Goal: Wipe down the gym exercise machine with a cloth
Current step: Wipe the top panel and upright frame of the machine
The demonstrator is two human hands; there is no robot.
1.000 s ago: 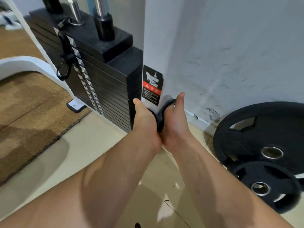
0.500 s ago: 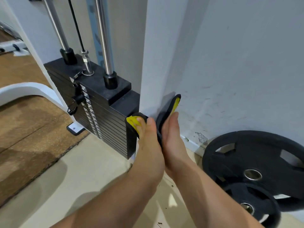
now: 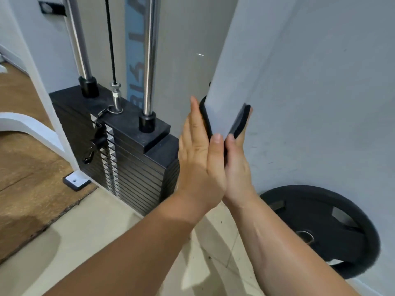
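Here, one cloth [image 3: 239, 124], two hands [image 3: 199, 161] [image 3: 238, 167].

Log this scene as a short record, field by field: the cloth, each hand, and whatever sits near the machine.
cloth: dark, wrapped round the white post
left hand: flat, presses the cloth on the post's left side
right hand: flat, presses the cloth on the post's right side
weight stack: black, just left of the post
weight plate: black, leaning on the wall at right
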